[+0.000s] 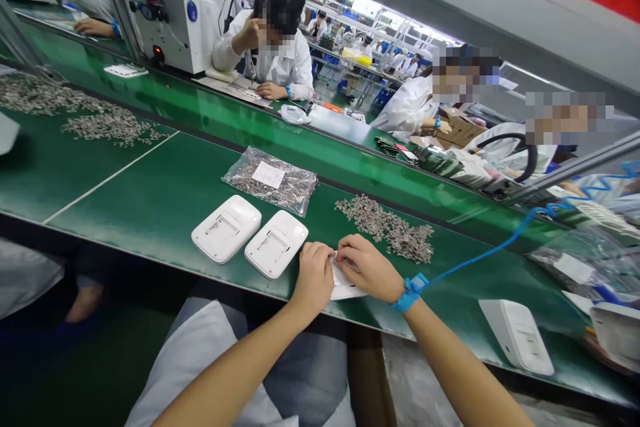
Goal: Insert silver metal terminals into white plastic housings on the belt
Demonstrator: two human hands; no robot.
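Note:
My left hand and my right hand meet over a white plastic housing lying at the near edge of the green bench. Both hands are closed, fingers curled down onto the housing, which they mostly hide. The right fingertips pinch at its top edge; whether a small part is in them cannot be seen. A blue wrist strap with a coiled blue cord is on my right wrist. A loose pile of small metal parts lies just beyond my right hand.
Two more white housings lie left of my hands, another far right. A clear bag of metal parts sits behind them. More parts are heaped at far left. Several people in white coats work across the bench.

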